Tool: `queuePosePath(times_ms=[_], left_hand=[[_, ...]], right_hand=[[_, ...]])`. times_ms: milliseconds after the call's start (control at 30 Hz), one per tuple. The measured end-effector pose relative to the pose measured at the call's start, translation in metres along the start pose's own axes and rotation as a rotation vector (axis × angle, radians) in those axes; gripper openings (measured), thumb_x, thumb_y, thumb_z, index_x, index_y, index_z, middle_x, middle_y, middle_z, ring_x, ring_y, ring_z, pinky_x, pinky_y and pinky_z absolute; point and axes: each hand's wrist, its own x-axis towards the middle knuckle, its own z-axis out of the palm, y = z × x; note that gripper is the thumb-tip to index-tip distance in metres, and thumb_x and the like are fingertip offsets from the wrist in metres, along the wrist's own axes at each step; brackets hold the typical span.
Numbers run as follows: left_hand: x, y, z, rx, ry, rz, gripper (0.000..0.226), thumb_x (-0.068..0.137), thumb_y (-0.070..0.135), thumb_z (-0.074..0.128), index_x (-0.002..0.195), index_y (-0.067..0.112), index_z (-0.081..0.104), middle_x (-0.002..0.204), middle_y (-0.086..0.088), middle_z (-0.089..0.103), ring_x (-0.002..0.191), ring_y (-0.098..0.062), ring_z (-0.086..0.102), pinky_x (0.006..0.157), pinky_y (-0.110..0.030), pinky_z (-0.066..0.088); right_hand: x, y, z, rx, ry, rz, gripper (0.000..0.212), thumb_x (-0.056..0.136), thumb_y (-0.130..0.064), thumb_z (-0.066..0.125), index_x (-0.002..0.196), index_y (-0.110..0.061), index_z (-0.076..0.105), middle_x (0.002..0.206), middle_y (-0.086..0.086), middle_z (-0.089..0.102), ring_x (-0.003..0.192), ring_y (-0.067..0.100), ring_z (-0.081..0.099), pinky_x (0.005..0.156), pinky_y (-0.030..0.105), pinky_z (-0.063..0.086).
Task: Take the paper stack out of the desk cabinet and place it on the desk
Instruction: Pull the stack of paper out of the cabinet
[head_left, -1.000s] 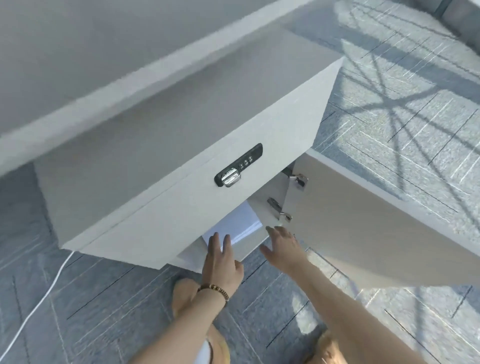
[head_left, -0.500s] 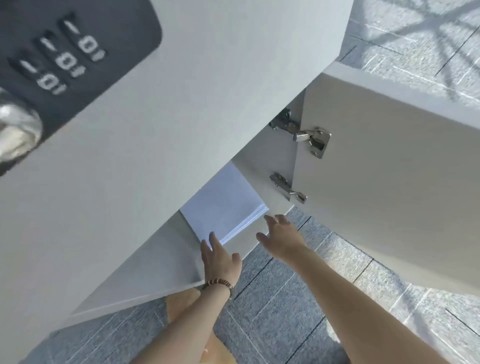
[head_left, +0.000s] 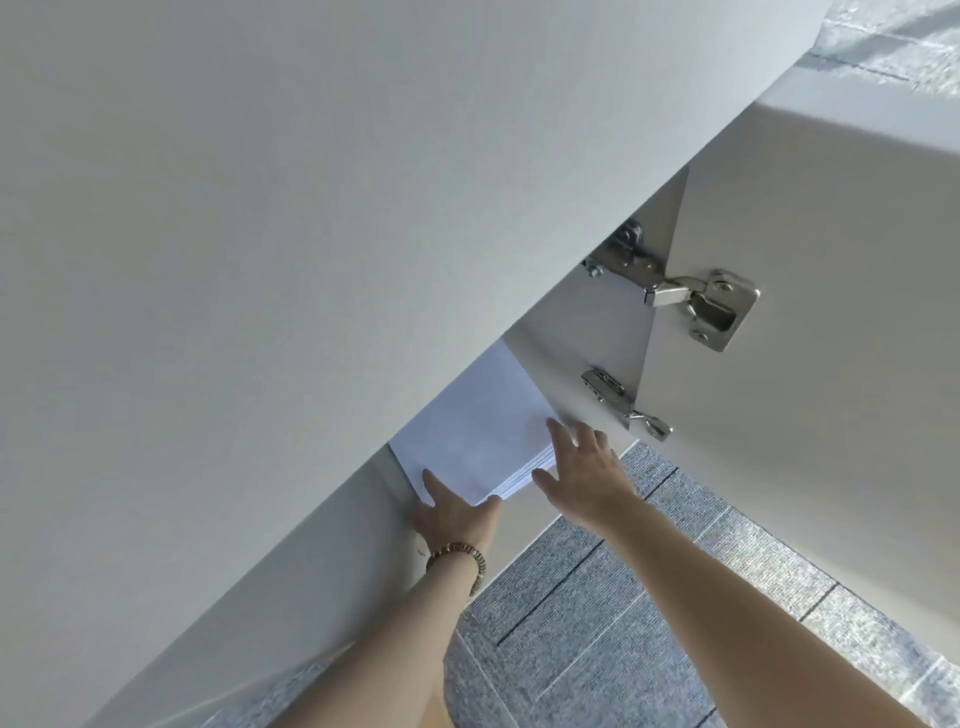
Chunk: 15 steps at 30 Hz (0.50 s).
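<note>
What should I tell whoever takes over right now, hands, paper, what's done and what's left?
Left hand: open, fingers laid on the near left corner of the paper stack.
Right hand: open at the stack's right edge, not closed on it.
Stack lies inside the cabinet, whose door stands open.
Done: door open, both hands at the stack.
Left: grip the stack, draw it out, set it on the desk.

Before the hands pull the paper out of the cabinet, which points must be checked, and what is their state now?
1. Cabinet door swung open: ok.
2. Left hand on the paper stack near corner: ok.
3. Right hand at the stack's right edge: ok.
4. Fingers closed under the stack: cannot tell.
5. Stack square, sheets aligned: ok.
6. Free place on the desk: cannot tell, out of view.
</note>
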Motion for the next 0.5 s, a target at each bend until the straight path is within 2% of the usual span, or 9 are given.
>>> queuePosePath(times_ms=[133, 267, 400, 500], left_hand=[[0.008, 0.002, 0.004, -0.047, 0.047, -0.019, 0.097, 0.076, 0.035, 0.071, 0.153, 0.018, 0.015, 0.152, -0.027, 0.028, 0.144, -0.038, 0.022, 0.107, -0.052, 0.038], [0.002, -0.001, 0.012, -0.103, 0.064, -0.024, 0.097, 0.075, 0.042, 0.071, 0.153, 0.022, 0.016, 0.151, -0.027, 0.028, 0.142, -0.041, 0.024, 0.105, -0.054, 0.039], [-0.022, -0.009, 0.027, -0.073, 0.039, -0.012, 0.101, 0.071, 0.052, 0.066, 0.152, 0.023, 0.013, 0.151, -0.028, 0.022, 0.141, -0.044, 0.023, 0.103, -0.058, 0.042], [-0.05, -0.02, 0.035, -0.063, 0.008, 0.004, 0.098, 0.077, 0.051, 0.064, 0.153, 0.023, 0.009, 0.152, -0.027, 0.02, 0.141, -0.044, 0.022, 0.101, -0.058, 0.044]], right_hand=[[0.014, -0.008, -0.004, 0.14, 0.019, 0.006, 0.085, 0.089, -0.049, 0.056, 0.156, -0.017, 0.016, 0.158, 0.015, 0.026, 0.142, 0.035, 0.026, 0.114, 0.046, 0.032], [0.007, -0.005, 0.0, 0.175, 0.046, 0.008, 0.089, 0.081, -0.049, 0.062, 0.153, -0.016, 0.022, 0.156, 0.011, 0.029, 0.139, 0.033, 0.027, 0.112, 0.043, 0.034], [-0.016, 0.012, 0.005, 0.221, 0.037, 0.017, 0.093, 0.082, -0.047, 0.061, 0.157, -0.018, 0.014, 0.158, 0.006, 0.028, 0.143, 0.032, 0.024, 0.114, 0.046, 0.032], [-0.046, 0.033, 0.008, 0.229, 0.0, 0.032, 0.094, 0.086, -0.048, 0.06, 0.158, -0.019, 0.007, 0.162, 0.005, 0.023, 0.15, 0.031, 0.017, 0.118, 0.048, 0.026]])
